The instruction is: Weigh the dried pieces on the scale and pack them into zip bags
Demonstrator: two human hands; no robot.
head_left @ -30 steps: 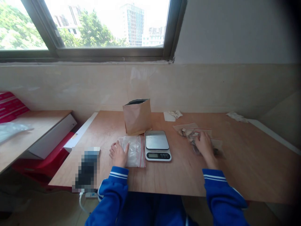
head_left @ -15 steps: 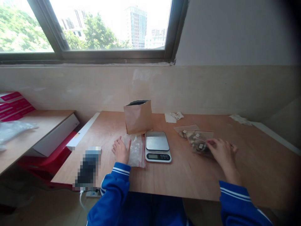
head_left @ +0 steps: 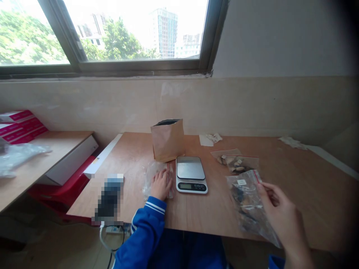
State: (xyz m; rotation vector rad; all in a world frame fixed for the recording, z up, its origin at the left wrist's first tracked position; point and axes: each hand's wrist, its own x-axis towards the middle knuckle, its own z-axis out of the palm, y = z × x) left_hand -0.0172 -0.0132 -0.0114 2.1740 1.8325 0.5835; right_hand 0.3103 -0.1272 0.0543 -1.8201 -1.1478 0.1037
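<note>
My right hand (head_left: 284, 213) is shut on a clear zip bag (head_left: 246, 203) with a red-edged top, lifted off the table and holding dark and tan chunks. My left hand (head_left: 161, 185) rests curled on a crumpled clear zip bag (head_left: 150, 179) with red stripes, close to a digital kitchen scale (head_left: 190, 175). Behind the scale stands a kraft paper bag (head_left: 167, 141) with a dark lining. A second zip bag of tan pieces (head_left: 238, 163) lies on a paper sheet at the table's far side.
The wooden table (head_left: 303, 186) also bears paper scraps (head_left: 210, 139) and a pixelated flat object (head_left: 109, 196) at its near left. A lower desk (head_left: 42, 175) to the left holds red-and-white boxes and plastic wrap. A wall runs along the far edge.
My right hand has lifted the zip bag of chunks off the table and towards me. My left hand has shifted right and crumpled the clear bag. The view has tilted slightly.
</note>
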